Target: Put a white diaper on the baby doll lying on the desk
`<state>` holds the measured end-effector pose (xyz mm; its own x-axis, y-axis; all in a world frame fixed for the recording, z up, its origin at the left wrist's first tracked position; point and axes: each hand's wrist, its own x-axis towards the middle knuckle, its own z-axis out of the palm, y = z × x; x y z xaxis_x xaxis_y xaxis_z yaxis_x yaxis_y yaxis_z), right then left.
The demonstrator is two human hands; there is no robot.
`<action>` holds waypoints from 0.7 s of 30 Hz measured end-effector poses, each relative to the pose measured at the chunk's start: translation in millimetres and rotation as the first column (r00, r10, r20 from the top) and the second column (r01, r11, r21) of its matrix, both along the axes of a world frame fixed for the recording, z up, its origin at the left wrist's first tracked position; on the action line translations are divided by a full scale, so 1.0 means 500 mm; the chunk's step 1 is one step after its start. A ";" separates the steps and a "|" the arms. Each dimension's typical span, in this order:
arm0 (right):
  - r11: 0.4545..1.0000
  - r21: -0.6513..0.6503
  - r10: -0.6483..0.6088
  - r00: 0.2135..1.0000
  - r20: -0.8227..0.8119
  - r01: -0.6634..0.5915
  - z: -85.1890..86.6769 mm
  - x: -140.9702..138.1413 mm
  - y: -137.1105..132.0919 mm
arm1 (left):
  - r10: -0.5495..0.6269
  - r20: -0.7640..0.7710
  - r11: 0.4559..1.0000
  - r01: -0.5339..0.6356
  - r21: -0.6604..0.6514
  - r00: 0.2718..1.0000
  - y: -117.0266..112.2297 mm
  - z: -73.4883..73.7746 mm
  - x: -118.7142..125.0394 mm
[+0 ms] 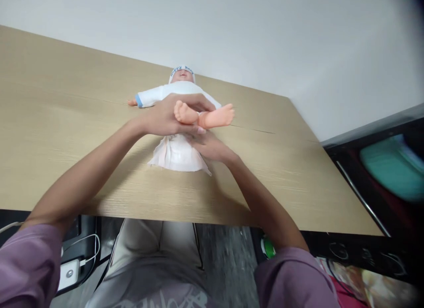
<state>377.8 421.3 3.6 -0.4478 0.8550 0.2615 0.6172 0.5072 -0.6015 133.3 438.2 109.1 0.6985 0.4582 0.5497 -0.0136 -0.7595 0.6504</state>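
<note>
A baby doll point(183, 88) in a white top with blue cuffs and a white printed cap lies on its back, head away from me. My left hand point(162, 115) is wrapped round its raised legs, holding them up, with the bare feet point(218, 117) pointing to the right and towards me. Beneath the doll's bottom a white diaper point(180, 154) is spread, its near edge flared out on the table. My right hand point(212, 145) reaches in below the legs at the diaper's right side. Its fingertips are hidden under the legs and my left hand.
The doll lies on a wooden table point(82, 104) set against a white wall. A blurred teal object point(391, 166) stands beyond the table's right edge. Below the front edge, a white charger with a cable point(69, 273) lies on the left, and a green round item point(268, 247) shows on the right.
</note>
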 end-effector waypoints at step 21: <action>0.957 0.186 0.157 0.937 0.313 -0.223 -0.010 0.117 -0.123 | 0.242 -0.549 0.925 -0.019 0.380 0.800 -0.044 -0.144 -0.214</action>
<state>436.1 359.9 -1.4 -0.6806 0.6841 0.2623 0.6279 0.7291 -0.2722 26.1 416.1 37.2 0.8796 0.4319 0.1995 0.3940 -0.8963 0.2034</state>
